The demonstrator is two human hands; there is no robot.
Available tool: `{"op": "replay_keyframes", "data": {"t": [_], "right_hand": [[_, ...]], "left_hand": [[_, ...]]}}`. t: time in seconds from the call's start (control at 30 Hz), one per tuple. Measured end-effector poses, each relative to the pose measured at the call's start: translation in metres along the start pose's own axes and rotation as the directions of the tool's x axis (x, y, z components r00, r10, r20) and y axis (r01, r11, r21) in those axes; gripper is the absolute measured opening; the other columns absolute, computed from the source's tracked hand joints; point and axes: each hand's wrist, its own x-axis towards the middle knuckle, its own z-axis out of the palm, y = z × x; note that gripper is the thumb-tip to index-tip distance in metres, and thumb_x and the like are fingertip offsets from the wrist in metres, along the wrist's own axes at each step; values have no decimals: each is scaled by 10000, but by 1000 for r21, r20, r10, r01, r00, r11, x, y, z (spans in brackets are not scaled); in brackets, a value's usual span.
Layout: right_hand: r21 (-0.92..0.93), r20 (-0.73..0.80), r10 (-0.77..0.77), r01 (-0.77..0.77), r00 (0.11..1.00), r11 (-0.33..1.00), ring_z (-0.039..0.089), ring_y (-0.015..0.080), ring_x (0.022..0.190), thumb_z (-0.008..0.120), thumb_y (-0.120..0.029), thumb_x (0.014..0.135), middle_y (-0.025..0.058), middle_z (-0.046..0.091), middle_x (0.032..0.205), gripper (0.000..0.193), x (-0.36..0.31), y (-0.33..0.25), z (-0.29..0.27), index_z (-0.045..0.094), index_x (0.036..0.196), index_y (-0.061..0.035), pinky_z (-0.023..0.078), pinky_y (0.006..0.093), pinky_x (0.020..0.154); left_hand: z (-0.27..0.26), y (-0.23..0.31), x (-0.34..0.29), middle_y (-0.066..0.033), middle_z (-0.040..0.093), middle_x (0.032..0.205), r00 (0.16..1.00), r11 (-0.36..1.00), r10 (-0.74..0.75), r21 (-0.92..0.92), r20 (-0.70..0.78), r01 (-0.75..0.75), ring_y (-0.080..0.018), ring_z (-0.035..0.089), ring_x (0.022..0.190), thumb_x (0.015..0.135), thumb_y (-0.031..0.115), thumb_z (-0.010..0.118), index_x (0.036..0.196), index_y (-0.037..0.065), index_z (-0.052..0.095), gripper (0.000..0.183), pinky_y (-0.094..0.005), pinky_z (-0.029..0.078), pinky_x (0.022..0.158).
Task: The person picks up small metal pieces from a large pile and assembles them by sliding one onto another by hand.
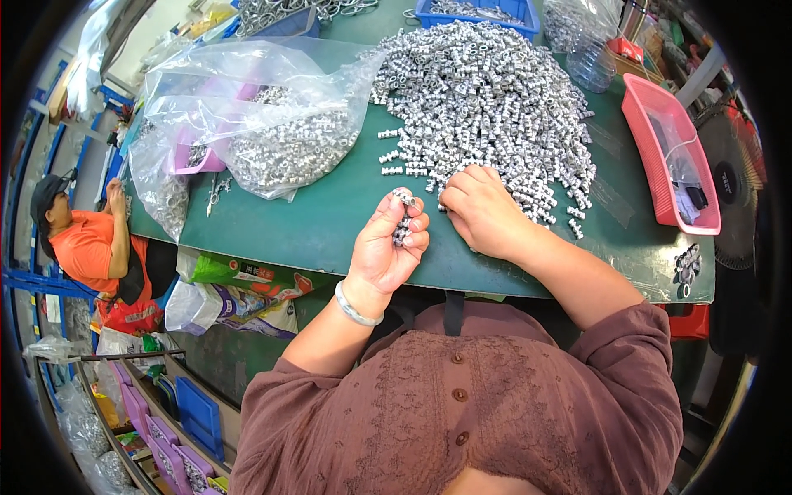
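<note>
A large heap of small silvery metal parts (495,99) covers the middle of the green table (322,235). Just in front of it, my left hand (389,239) is raised with its palm turned up, fingers curled around several small metal parts (403,227); a pale bangle (357,307) circles that wrist. My right hand (487,213) rests at the heap's near edge, knuckles up and fingers bent down. Its fingertips are hidden, so whatever they pinch does not show.
A clear plastic bag (289,140) of metal parts lies left, around a purple scoop (198,158). A pink basket (668,153) stands right, a blue tray (478,18) behind the heap. Small dark rings (687,268) sit at the right corner. Another person (91,243) works far left.
</note>
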Motion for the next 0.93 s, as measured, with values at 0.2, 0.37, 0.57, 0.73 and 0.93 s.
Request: {"op": "replay_keyframes", "data": {"t": [0.2, 0.37, 0.57, 0.73, 0.93], "right_hand": [[-15, 39, -4, 4, 999, 1000, 464, 239, 868, 577, -71, 683, 67, 505, 823, 73, 1, -3, -3, 573, 754, -56, 350, 357, 784], [-15, 59, -51, 52, 997, 999, 463, 238, 867, 552, -62, 687, 67, 507, 829, 72, 0, -2, -4, 577, 753, -51, 343, 356, 790], [123, -43, -56, 61, 998, 991, 487, 288, 906, 595, -51, 701, 97, 546, 901, 285, 31, 9, -32, 581, 985, -79, 369, 401, 789], [73, -392, 94, -71, 915, 995, 546, 199, 826, 557, -167, 853, 83, 598, 993, 223, 151, -13, -177, 545, 1043, -51, 435, 302, 774], [445, -496, -112, 362, 861, 819, 554, 103, 719, 596, -181, 836, 34, 613, 776, 355, 183, -78, -215, 524, 1132, 2, 457, 224, 652]], "left_hand": [[4, 2, -2, -33, 447, 839, 999, 992, 43, 121, 11, -44, -101, 410, 691, 911, 154, 468, 963, 76, 498, 98, -172, 366, 539], [8, 5, -5, -32, 459, 857, 993, 964, 119, 238, 23, -121, -107, 428, 706, 907, 144, 476, 980, 99, 505, 90, -185, 364, 550], [16, 13, -14, -26, 487, 841, 969, 898, 244, 367, 45, -243, -118, 439, 691, 895, 140, 500, 970, 106, 517, 85, -201, 366, 544], [25, 18, -19, -9, 486, 811, 963, 887, 266, 378, 52, -266, -116, 433, 680, 892, 149, 507, 964, 117, 520, 80, -199, 355, 536], [36, 31, -34, -14, 483, 813, 931, 875, 340, 321, 128, -364, -117, 428, 673, 896, 161, 502, 976, 128, 525, 89, -202, 350, 528]]}}
